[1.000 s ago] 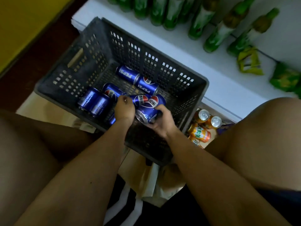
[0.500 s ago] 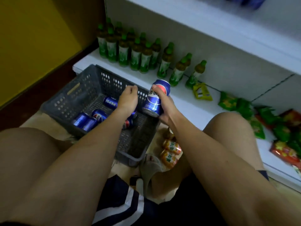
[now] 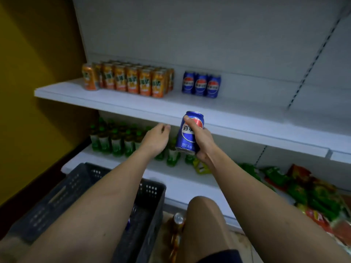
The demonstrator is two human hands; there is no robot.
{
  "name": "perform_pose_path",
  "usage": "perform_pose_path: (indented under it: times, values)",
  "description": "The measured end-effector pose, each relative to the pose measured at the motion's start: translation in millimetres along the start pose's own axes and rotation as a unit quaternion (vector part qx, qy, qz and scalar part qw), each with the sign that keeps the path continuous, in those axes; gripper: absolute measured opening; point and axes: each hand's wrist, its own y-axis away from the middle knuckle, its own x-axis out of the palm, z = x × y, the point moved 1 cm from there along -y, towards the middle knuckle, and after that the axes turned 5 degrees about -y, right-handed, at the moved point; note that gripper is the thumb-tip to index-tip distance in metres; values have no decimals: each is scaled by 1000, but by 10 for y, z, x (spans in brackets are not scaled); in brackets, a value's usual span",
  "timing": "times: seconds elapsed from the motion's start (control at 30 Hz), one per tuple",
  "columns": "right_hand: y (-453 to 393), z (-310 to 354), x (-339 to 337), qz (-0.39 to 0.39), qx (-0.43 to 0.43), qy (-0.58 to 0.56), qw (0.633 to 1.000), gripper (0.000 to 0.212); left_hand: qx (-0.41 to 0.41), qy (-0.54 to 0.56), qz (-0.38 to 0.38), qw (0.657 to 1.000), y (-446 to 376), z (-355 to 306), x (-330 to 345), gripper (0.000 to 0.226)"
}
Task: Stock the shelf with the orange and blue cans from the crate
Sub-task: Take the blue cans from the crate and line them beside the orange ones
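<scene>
My right hand (image 3: 202, 141) grips an upright blue can (image 3: 189, 133) in the air, just below the front edge of the white middle shelf (image 3: 133, 105). To its left my left hand (image 3: 156, 139) is raised with loosely curled fingers and holds nothing. On that shelf stand several orange cans (image 3: 131, 80) in rows and three blue cans (image 3: 201, 84) to their right. The dark crate (image 3: 152, 188) sits low at the left beneath my left forearm; its inside is mostly hidden.
Green bottles (image 3: 114, 141) line the lower shelf behind my hands, with green and red snack packets (image 3: 303, 188) to the right. A few orange cans (image 3: 177, 221) lie on the floor by my knee. A yellow wall is at the left.
Both hands have risen from the crate up to the middle shelf's edge, the right one carrying the blue can. My view has tilted upward, showing the stocked shelf.
</scene>
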Motion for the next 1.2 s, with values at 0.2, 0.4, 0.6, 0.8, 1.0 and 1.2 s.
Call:
perform_pose_path:
  times: [0.2,0.4,0.6,0.8,1.0,1.2]
  values:
    - [-423,620,-188,-42,-86,48,994,62,83,-126,-3,989,-659,-537,95,36]
    - [-978,1115,-458,-78,-131,104,983,58,143,-232,51,961,-1285,-855,492,41]
    - [-1609,1352,-741,-117,-159,134,971,61,152,-275,126,941,-1792,-929,972,50]
    - [-2335,1580,-981,-164,-197,170,951,60,169,-310,126,927,-1995,-862,1226,54]
    - [-3200,1684,-1361,-213,-218,195,932,76,168,-316,122,926,-1990,-826,1248,55]
    - [-3546,1652,-1368,-223,-221,221,923,87,171,-319,118,925,-1995,-811,1259,55]
